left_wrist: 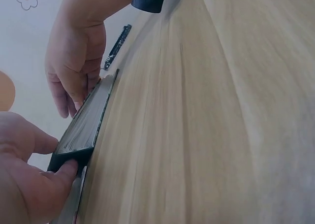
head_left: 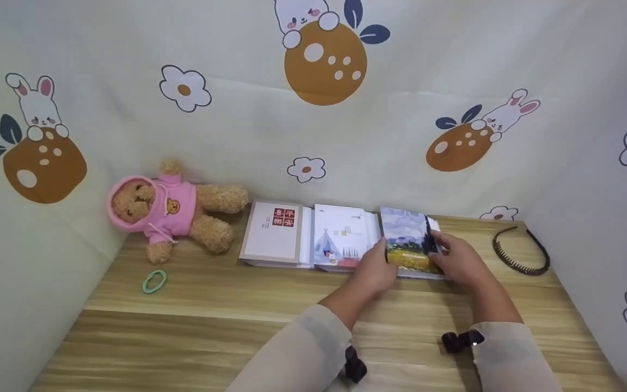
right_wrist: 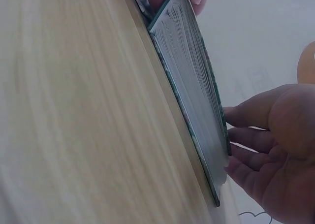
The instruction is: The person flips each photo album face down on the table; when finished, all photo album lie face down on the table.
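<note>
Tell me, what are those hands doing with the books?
A person's left hand and right hand grip the two ends of a thick book with a painted landscape cover, on the wooden table. It sits at the right of two other white-covered books. A teddy bear in a pink hoodie lies to the left.

Both arms reach forward, left hand and right hand close together, fingers curled.

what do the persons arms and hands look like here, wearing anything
Both arms wear loose, pale cream sleeves reaching the wrists. A small black camera is strapped under the left wrist, another at the right wrist. The left hand and right hand are bare: no gloves or rings show.
</note>
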A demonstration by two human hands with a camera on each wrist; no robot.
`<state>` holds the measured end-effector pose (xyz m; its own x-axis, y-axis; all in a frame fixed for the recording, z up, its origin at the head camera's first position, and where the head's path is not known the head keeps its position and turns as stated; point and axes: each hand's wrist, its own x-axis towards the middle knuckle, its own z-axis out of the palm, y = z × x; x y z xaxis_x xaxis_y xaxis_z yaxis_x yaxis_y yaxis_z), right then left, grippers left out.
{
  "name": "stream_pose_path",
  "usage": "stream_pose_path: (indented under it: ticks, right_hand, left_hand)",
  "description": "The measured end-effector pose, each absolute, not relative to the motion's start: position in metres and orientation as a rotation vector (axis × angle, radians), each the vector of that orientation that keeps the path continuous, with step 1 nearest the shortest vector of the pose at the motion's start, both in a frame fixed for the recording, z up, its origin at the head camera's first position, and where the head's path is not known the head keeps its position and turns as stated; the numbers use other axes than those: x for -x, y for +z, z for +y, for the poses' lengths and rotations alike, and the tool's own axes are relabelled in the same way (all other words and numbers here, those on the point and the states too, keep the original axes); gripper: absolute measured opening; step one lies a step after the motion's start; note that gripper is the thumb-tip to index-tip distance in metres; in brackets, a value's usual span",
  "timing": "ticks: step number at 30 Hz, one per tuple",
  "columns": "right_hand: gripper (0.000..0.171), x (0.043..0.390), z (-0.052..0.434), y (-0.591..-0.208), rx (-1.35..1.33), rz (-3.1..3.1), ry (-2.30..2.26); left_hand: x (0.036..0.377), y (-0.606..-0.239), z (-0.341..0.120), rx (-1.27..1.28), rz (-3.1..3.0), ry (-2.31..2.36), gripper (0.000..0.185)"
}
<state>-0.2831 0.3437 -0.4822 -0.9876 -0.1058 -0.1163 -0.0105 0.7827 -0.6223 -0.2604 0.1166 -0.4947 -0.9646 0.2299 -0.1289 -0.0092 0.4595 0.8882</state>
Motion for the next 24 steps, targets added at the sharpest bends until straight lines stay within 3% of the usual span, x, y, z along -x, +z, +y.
stream_pose_path:
  ticks: [6,12,17,24]
  right_hand:
    - [0.063,0.282,0.341,-0.485,0.120,2.823,-0.984]
    - [0.071,0.279,0.336,-0.481,0.017,2.644,-1.240]
    - [0.080,0.275,0.325,-0.468,-0.002,2.562,-1.344]
    - [0.079,0.264,0.314,-0.443,0.087,2.480,-1.525]
  left_hand:
    - [0.259,-0.495,0.112,-0.195,2.452,1.567,0.073]
    - [0.255,-0.488,0.113,-0.207,2.451,1.735,0.069]
    - [0.255,-0.473,0.117,-0.164,2.407,1.833,0.065]
    - [0.255,-0.450,0.121,-0.152,2.212,1.975,0.051]
